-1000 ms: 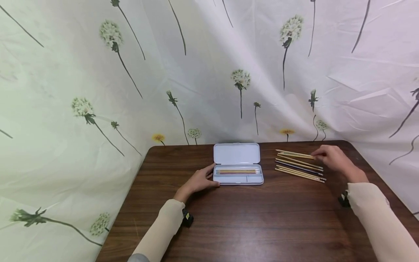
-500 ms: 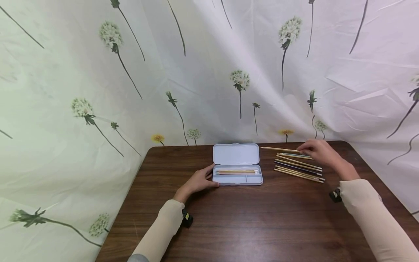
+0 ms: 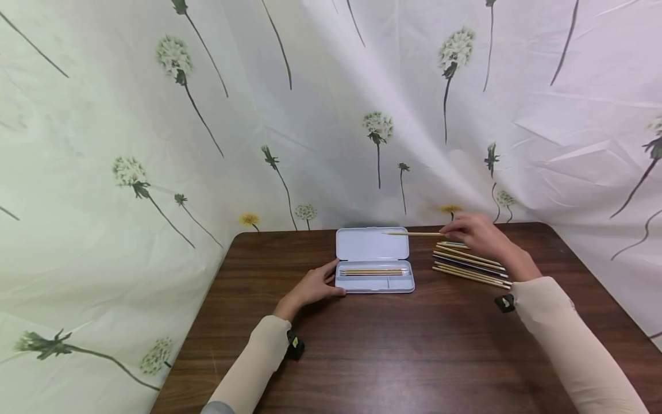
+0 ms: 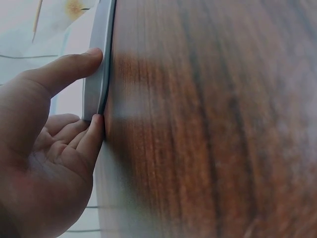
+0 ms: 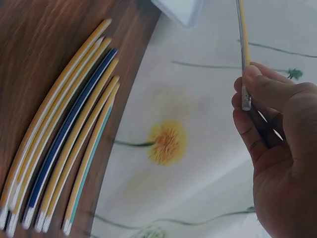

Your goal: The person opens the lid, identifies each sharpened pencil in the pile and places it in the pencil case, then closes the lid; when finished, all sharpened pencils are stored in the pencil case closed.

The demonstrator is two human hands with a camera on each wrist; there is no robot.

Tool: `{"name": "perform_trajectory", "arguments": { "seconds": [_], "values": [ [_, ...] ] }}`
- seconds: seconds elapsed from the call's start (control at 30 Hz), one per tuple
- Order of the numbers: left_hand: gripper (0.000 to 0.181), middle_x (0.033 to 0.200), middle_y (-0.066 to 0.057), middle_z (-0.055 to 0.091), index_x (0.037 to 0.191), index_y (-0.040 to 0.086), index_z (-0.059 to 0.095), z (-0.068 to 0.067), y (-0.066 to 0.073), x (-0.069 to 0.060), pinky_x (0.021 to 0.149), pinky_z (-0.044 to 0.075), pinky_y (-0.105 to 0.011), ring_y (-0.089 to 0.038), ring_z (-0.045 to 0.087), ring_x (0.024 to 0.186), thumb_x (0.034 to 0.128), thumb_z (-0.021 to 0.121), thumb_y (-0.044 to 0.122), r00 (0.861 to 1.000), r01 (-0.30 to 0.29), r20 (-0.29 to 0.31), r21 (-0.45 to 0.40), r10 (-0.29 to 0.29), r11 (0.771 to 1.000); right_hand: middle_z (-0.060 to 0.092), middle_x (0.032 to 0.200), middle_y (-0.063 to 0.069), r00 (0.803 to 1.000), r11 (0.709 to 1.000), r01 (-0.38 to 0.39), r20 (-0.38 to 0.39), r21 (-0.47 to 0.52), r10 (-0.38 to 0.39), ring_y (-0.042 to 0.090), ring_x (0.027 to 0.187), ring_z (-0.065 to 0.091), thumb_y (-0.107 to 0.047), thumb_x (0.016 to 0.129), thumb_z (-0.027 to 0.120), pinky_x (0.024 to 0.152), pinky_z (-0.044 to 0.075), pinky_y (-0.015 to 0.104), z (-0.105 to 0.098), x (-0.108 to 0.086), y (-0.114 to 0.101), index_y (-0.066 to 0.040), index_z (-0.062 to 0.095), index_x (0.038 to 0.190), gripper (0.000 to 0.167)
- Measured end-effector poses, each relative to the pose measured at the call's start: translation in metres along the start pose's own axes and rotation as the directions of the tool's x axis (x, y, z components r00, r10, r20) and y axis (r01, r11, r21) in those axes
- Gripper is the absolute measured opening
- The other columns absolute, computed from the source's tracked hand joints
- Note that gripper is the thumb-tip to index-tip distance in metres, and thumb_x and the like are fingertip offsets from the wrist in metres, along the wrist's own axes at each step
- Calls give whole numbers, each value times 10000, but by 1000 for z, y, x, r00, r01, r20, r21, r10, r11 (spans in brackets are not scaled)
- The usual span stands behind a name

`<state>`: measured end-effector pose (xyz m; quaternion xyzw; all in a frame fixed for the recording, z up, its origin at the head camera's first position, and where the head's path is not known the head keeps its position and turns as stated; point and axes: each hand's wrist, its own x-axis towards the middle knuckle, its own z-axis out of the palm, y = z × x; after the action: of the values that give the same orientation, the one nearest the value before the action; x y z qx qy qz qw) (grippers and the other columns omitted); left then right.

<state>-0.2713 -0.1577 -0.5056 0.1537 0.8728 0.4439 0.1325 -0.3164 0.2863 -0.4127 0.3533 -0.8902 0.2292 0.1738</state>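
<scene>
- A white cloth point(image 3: 320, 115) printed with dandelions hangs behind the scene, meeting the far edge of the table.
- The dark wood-grain table point(image 3: 372, 345) carries everything; its smooth-looking top probably lets things slide easily.
- A pale pencil case point(image 3: 364, 283) lies open near the far edge, its lid point(image 3: 372, 244) folded back toward the cloth. Thin-walled and likely light, it would shift at a nudge; the end walls of its tray look a surer hold than the hinged lid.
- Loose pencils point(image 3: 468, 264) lie in a slanted row to the right of the case, mostly yellow, with one dark blue pencil point(image 5: 65, 124) among them. Some lie nearly side by side, so a careless touch could roll the neighbors.
- The left hand point(image 3: 312, 286) holds the left end of the case, thumb against the front wall and fingers bent around the end.
- The right hand point(image 3: 481, 236), nearly closed, pinches one pencil between thumb and fingertips, beside the loose row.
- A few pencils point(image 3: 374, 272) lie lengthwise in the tray's rear compartment.
- The held pencil point(image 3: 419, 234) is off the table, roughly level, its point aimed left and crossing in front of the lid in the head view. It should prove light, stiff and slick, with a brittle point; the grip sits sensibly near the eraser point(image 5: 246, 105), away from that tip.
</scene>
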Motion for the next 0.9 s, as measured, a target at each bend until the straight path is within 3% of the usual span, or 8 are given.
{"name": "perform_trajectory", "arguments": {
  "seconds": [0.27, 0.47, 0.57, 0.7, 0.9],
  "values": [
    [959, 1735, -151, 331, 1694, 110, 297, 0, -2, 1, 1226, 462, -459, -341, 486, 1518, 924, 856, 228, 1000, 0, 5, 16, 0, 1000, 786, 926, 54, 997, 997, 69, -30, 28, -68, 207, 830, 714, 85, 880, 797, 710, 590, 368, 16, 20, -13, -66, 851, 1003, 202],
    [952, 1735, -139, 333, 1695, 120, 301, -1, -1, 2, 1229, 459, -453, -329, 486, 1520, 928, 854, 233, 1000, 3, -1, 9, -3, 1000, 752, 911, 25, 1000, 996, 20, 19, 92, -22, 130, 793, 635, 32, 941, 768, 660, 526, 295, 27, 31, -23, -95, 856, 1042, 185],
    [951, 1732, -143, 339, 1695, 120, 301, 0, -1, 1, 1227, 461, -457, -333, 488, 1518, 928, 854, 225, 1000, 2, 0, 5, -2, 1000, 747, 891, 39, 999, 993, 34, 35, 112, -38, 131, 785, 605, 31, 949, 758, 662, 497, 303, 33, 36, -28, -84, 855, 1036, 174],
    [952, 1732, -147, 339, 1694, 115, 301, -1, -1, 1, 1226, 462, -458, -335, 486, 1519, 926, 854, 215, 1000, 1, 7, 9, -1, 1000, 774, 941, 90, 996, 987, 59, 50, 149, -67, 156, 824, 655, 45, 947, 752, 692, 535, 332, 43, 41, -32, -73, 851, 1045, 182],
    [944, 1735, -126, 338, 1695, 132, 304, 0, 0, 1, 1226, 463, -451, -322, 490, 1517, 929, 849, 208, 1000, 11, 2, 6, -11, 1000, 753, 933, 58, 995, 982, 48, 80, 180, -63, 121, 812, 656, 18, 960, 753, 686, 562, 303, 60, 45, -36, -101, 850, 1040, 173]
  ]
}}
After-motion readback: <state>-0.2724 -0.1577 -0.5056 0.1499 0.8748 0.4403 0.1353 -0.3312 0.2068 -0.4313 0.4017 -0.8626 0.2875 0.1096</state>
